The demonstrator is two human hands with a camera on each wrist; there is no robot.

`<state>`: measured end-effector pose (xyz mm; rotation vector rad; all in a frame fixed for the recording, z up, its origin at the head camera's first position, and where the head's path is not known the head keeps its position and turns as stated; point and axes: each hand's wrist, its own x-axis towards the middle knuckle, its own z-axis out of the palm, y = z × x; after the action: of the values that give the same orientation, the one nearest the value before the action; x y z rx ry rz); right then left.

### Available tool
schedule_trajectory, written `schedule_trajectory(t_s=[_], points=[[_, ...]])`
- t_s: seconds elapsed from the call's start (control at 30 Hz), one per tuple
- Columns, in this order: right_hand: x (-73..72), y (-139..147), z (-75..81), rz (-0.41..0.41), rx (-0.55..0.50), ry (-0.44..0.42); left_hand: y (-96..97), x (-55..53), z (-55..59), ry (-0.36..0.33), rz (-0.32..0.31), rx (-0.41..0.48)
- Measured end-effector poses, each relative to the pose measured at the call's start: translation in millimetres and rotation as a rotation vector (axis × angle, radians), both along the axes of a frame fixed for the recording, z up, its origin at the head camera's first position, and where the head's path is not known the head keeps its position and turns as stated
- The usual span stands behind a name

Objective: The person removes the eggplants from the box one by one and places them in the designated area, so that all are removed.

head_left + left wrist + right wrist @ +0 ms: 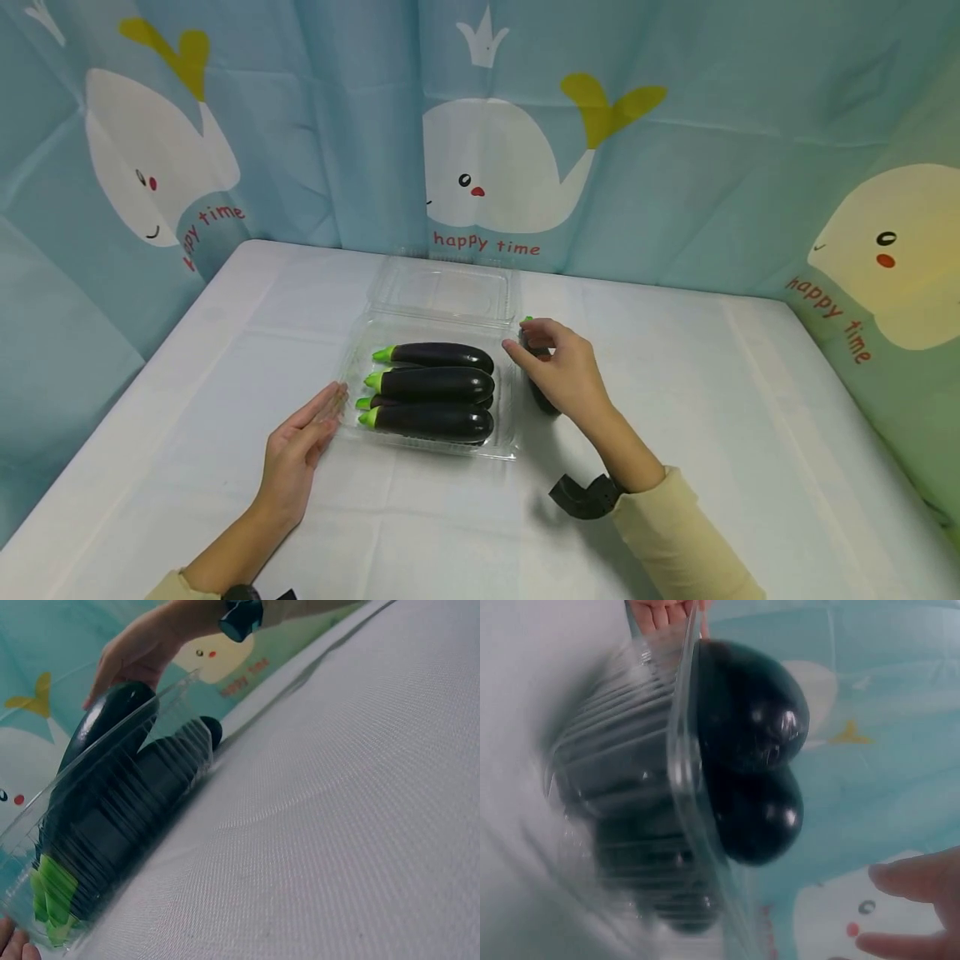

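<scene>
Right hand (562,367), thumb and fingers parted, is over the loose eggplant (543,398), its long axis running away from me.

Clear, ribbed plastic container (506,400), open; hinged lid (442,290) folded back toward 12 o'clock; straight fingers of the left hand (300,454) at its 9 o'clock wall; inside, glossy, near-black eggplants (435,385), heaped in layers, at least four in sight; blunt ends toward 3 o'clock, green stem caps (373,382) toward 9 o'clock; topmost ones rising above the rim; just outside the 3 o'clock wall, one lone eggplant (542,396), equally dark, green tip toward 11 o'clock, blunt end toward 5 o'clock; partly hidden under the right hand (566,367), thumb and fingers apart; contact unclear.
</scene>
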<state>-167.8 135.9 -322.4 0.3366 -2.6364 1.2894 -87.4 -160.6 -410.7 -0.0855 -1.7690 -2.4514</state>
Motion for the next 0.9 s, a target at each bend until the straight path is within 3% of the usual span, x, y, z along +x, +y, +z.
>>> schedule_trajectory(t_s=[0.3, 0.53, 0.9], points=[[5.0, -13, 0.1, 0.145, 0.055, -0.031, 1.1, 0.3, 1.4, 0.009, 0.003, -0.006], [9.0, -21, 2.2, 0.183, 0.080, -0.057, 0.6, 0.1, 0.4, -0.009, 0.006, -0.020], [2.3, -37, -3.7, 0.395, 0.151, -0.142, -0.7, 1.1, 1.1, 0.000, -0.026, -0.013]])
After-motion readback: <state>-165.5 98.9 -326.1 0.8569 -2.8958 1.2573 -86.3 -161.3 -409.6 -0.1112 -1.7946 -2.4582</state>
